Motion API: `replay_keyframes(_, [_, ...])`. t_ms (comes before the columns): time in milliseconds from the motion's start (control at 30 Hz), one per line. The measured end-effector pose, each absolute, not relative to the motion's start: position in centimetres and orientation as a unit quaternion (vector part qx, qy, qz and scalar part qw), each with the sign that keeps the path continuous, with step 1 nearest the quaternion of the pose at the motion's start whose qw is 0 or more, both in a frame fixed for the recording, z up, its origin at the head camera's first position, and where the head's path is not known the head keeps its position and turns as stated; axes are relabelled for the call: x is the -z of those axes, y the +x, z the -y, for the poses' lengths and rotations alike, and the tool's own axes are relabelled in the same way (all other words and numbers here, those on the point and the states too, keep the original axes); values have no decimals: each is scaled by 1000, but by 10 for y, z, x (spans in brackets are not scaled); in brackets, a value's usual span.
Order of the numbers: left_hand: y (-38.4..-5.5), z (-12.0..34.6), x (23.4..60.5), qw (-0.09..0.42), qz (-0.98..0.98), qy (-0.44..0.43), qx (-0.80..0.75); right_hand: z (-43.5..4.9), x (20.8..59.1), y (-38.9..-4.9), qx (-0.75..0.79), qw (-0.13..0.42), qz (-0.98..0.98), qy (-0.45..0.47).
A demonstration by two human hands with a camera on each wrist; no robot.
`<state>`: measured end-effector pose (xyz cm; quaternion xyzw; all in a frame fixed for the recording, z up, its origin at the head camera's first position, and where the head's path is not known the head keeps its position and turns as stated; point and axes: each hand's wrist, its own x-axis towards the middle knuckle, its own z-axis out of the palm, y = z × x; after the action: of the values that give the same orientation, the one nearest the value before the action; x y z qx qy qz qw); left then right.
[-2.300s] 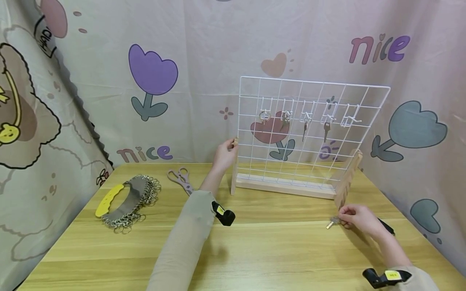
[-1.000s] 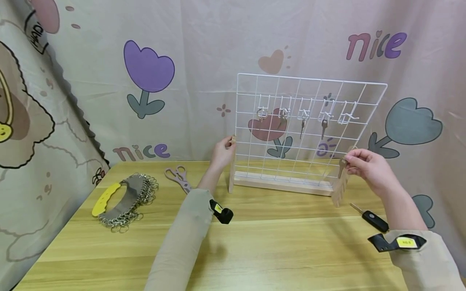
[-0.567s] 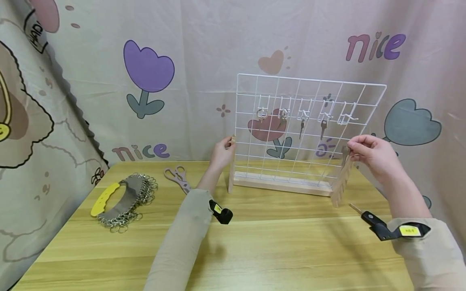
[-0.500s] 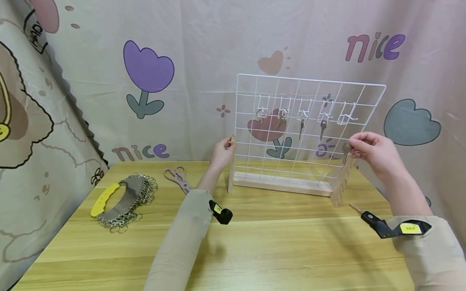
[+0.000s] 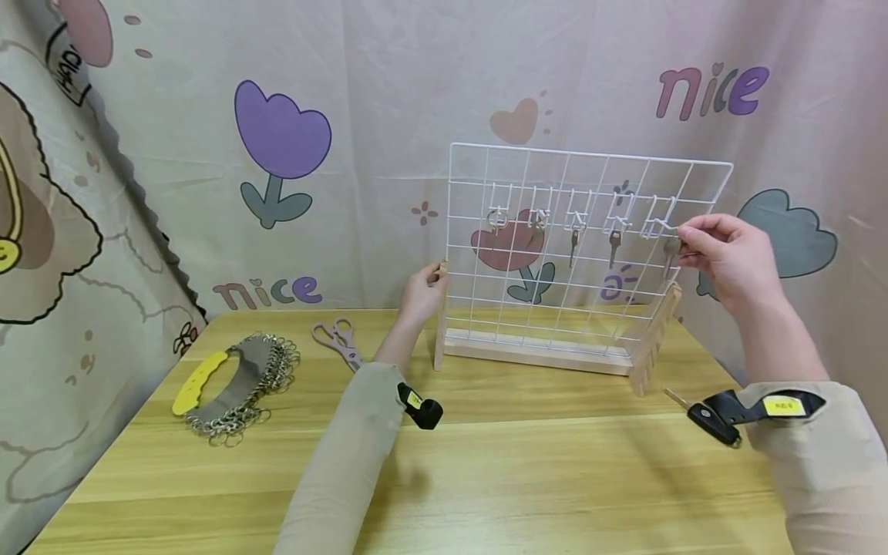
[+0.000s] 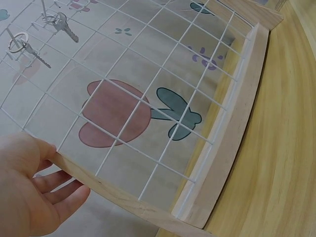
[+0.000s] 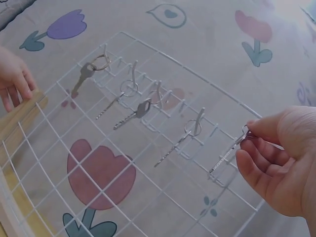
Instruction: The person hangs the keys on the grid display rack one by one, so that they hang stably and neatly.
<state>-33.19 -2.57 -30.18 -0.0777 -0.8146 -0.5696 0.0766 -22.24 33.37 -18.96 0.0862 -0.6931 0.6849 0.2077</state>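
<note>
My right hand (image 5: 738, 258) pinches a key (image 5: 670, 253) by its small ring, the blade hanging down. It is right at the tip of the rightmost white hook (image 5: 655, 227) on a wire grid rack (image 5: 537, 354). In the right wrist view, thumb and forefinger hold the ring (image 7: 245, 130) beside the grid. Several other keys hang from the hooks to the left, among them a dark-headed key (image 5: 615, 247). My left hand (image 5: 425, 297) grips the top of the rack's left wooden side post (image 6: 98, 185), thumb on one face and fingers on the other.
A black car key (image 5: 713, 424) lies on the table (image 5: 527, 478) below my right wrist. Pink scissors (image 5: 338, 343) lie left of the rack. Farther left is a yellow-handled metal holder (image 5: 201, 383) bearing many rings. A patterned curtain (image 5: 388, 92) hangs behind.
My right hand has picked the key up off the table and raised it along the rack's right side to the rightmost hook. The left hand has stayed on the post.
</note>
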Motion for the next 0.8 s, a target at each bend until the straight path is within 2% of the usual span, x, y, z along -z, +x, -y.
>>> replay_keyframes(567, [-331, 27, 301, 77, 822, -72, 560, -339, 192, -230, -706, 198, 677, 59])
replay_keyframes(800, [-331, 27, 303, 69, 822, -71, 561, -343, 202, -231, -690, 176, 700, 52])
